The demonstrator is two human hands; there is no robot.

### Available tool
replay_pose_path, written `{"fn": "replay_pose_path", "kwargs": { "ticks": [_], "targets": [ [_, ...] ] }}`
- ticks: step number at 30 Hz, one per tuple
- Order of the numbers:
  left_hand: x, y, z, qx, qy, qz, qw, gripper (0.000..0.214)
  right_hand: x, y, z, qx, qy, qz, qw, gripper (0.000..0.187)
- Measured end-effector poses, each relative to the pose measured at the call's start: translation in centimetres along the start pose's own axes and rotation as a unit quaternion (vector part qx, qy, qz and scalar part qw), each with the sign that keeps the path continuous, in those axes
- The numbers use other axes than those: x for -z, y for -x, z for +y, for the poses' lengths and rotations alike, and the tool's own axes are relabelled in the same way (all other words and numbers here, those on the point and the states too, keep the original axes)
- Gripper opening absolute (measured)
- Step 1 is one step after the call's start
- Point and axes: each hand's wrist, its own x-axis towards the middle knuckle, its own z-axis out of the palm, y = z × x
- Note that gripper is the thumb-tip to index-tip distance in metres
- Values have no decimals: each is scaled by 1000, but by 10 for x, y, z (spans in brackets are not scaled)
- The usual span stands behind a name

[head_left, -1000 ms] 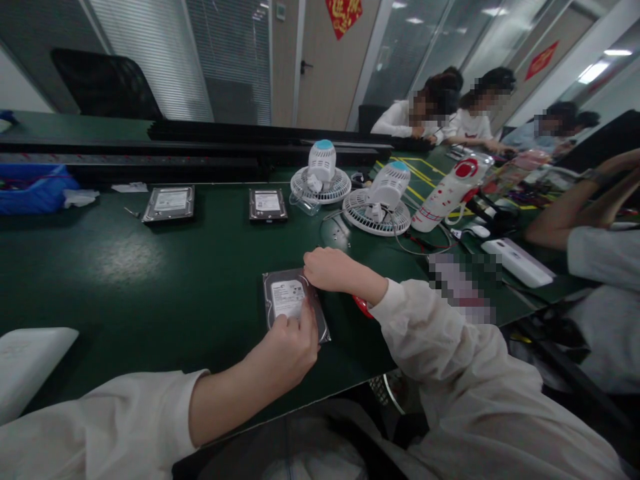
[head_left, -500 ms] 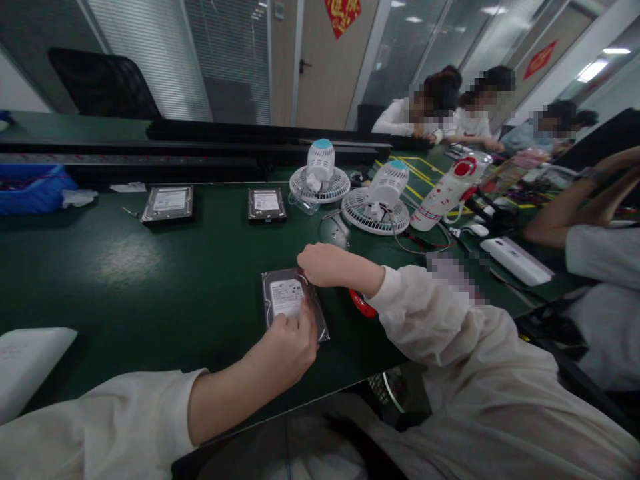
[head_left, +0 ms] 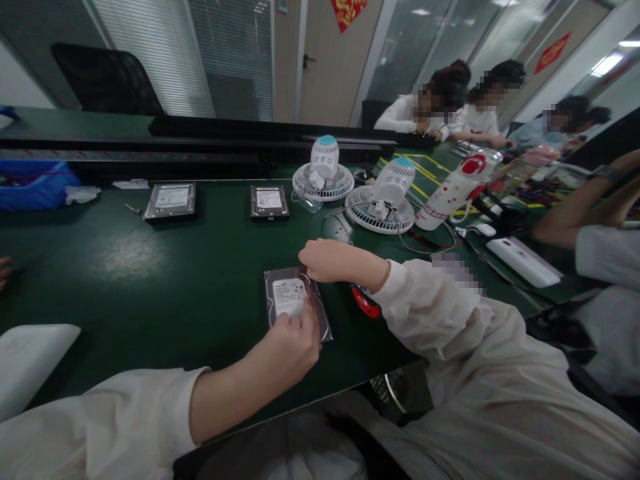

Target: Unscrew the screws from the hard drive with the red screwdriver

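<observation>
A silver hard drive (head_left: 271,283) with a white label lies flat on the green table in front of me. My left hand (head_left: 297,333) rests on its lower right part, fingers bent and pressed against the drive, with one finger stretched along the label's right side. Over the drive's upper right corner, my right hand (head_left: 325,260) is closed in a fist; whatever it grips is hidden inside. Just right of the drive, partly under my right sleeve, is a red and black object (head_left: 365,301).
Two more hard drives, one left (head_left: 171,200) and one nearer the middle (head_left: 270,201), lie farther back. White fans (head_left: 330,181), a white and red bottle (head_left: 457,190) and a blue bin (head_left: 37,187) stand around. At the left edge shows another person's hand (head_left: 4,270).
Another person's fingers have come into view at the left edge. My view has shifted slightly left. Both my hands stay at the same places on the drive.
</observation>
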Motion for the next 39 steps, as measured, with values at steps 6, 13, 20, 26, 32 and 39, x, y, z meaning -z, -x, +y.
{"fn": "replay_pose_path", "kwargs": {
  "ticks": [6,13,20,26,32,39],
  "targets": [
    [0,-1,0,3,-12,14,1000,49,4,9,33,-36,-69,28,997,17],
    [2,0,-1,7,-18,38,999,48,-41,31,97,-152,-187,47,969,19],
    [-1,1,-1,1,-18,38,999,48,-80,29,97,-169,-238,71,954,39],
    [1,1,-1,5,-24,43,999,47,-82,27,98,-191,-252,107,943,38],
    [1,1,0,1,-32,34,999,47,-90,21,98,-221,-275,131,927,39],
    [1,0,0,2,-29,25,999,47,-89,25,96,-178,-294,140,929,35]
  ]
}}
